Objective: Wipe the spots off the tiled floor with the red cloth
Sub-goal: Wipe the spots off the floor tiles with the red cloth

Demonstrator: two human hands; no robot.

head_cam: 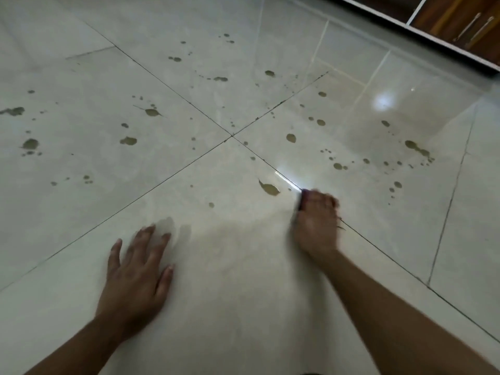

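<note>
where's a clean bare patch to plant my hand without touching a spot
Clean tile lies between the left hand and right hand, running back toward the camera. Another patch lies near right, past the grout line. Crowded: spots begin just ahead of the right hand and scatter across all the farther tiles.

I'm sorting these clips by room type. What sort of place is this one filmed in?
Probably a home kitchen or a similar indoor room. The glossy tiled floor carries brownish spots, and dark wooden cabinet doors with metal handles run along the far wall. Nothing else marks the room.
</note>
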